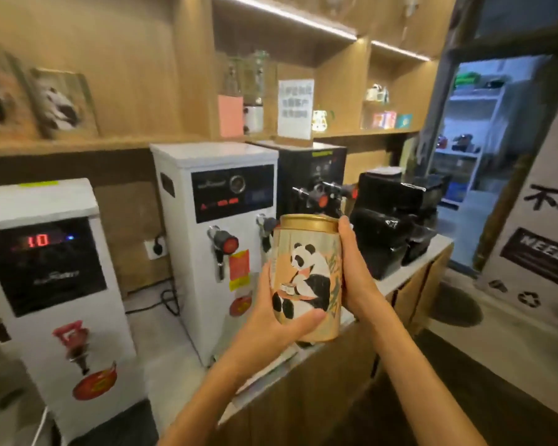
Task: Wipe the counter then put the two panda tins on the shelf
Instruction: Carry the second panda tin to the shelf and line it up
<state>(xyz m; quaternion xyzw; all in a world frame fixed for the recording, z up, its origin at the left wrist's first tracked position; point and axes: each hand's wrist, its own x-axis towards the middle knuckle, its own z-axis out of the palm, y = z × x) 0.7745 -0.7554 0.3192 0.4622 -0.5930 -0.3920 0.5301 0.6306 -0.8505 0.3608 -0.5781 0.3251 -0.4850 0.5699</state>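
A gold cylindrical panda tin (306, 272) with a sitting panda printed on it is held upright in the air above the counter's (174, 375) front edge. My left hand (271, 313) cups its lower left side, thumb across the bottom of the picture. My right hand (354, 272) grips its right side, fingertips near the lid. The wooden shelf (87, 144) runs along the wall above the machines. Two flat panda-printed items (62, 104) lean on that shelf at the far left, blurred. No cloth is in view.
Two white hot-water dispensers (55, 284) (219, 226) stand on the counter, with a black machine (316, 178) and stacked black containers (393, 226) to the right. A paper sign (295, 107) and glass jars (255, 88) sit on the upper shelf. A doorway opens at right.
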